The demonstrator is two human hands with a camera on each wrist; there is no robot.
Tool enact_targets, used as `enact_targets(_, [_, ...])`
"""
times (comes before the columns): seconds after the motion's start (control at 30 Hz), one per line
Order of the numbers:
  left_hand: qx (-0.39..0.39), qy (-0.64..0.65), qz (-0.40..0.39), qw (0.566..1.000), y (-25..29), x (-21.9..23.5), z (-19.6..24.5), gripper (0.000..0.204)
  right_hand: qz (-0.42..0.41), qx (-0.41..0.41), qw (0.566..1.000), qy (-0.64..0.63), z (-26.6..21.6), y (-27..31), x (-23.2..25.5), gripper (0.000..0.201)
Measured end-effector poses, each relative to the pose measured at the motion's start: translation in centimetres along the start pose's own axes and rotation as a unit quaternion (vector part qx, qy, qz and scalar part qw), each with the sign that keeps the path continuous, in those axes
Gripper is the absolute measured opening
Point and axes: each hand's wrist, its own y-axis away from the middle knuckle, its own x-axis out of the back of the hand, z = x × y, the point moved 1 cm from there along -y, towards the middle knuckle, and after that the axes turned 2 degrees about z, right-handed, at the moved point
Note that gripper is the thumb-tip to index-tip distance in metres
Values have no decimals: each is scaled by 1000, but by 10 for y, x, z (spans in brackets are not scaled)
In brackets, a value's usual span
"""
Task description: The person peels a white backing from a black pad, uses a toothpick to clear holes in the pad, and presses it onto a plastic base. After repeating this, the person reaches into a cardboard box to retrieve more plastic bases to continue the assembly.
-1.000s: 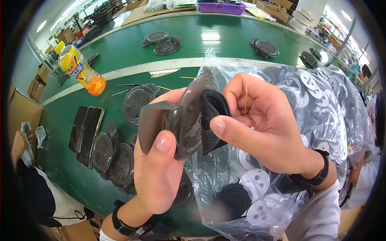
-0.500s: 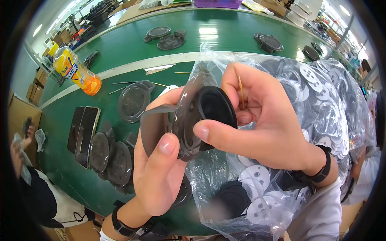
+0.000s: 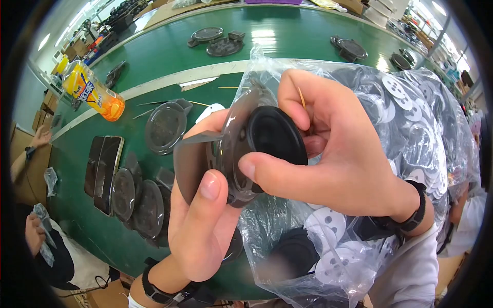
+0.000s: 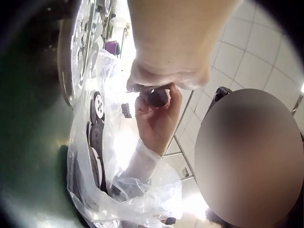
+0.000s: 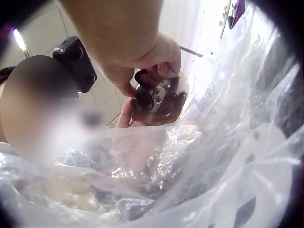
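Upright in my left hand (image 3: 200, 233) is a smoky translucent plastic round cover (image 3: 237, 120) with a flat side flap; the thumb lies at the flap and the fingers pass behind. My right hand (image 3: 341, 159) pinches a soft black round pad (image 3: 277, 134) against the cover's inner face, thumb at the near edge, the other fingers largely behind it. A thin wooden toothpick (image 3: 302, 97) sticks up between the right fingers. From below, the right wrist view shows small round fittings on the cover (image 5: 161, 92) beside the black pad (image 5: 144, 97).
Under the right arm lies a clear plastic bag (image 3: 267, 233) with white holed discs (image 3: 328, 226) and black pads (image 3: 295, 251). Left are more smoky covers (image 3: 149, 208), two phones (image 3: 105, 174) and an orange drink bottle (image 3: 95, 92). Another person's hand (image 3: 35, 233) is at far left.
The black pad was folded over at its edge; it has since flattened and shows its smooth round face. My right thumb has slid left toward the cover.
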Motion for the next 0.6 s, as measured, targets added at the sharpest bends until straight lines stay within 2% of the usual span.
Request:
enact_targets(0.17, [-1,-20,1,1000,-1,1,1,61,-2,0,1000,-7,0,0,0,45])
enact_targets(0.23, [11,-11,-5,1000,-1,2,1,61,-2,26,1000,11,1,0,0,46])
enact_targets(0.37, [14,23,-6,1000,1,3,1,61,-6,25,1000,-15,6,-2,1,47])
enact_targets(0.47, [-4,43,10,999,0,-1,0,61,-11,49,998,24,4,-3,4,46])
enact_targets(0.53, [2,50,30,998,-1,-2,1,61,-10,0,999,46,3,-3,4,43])
enact_targets(0.6, [2,19,50,999,-3,-1,1,60,-11,2,999,35,4,-4,4,42])
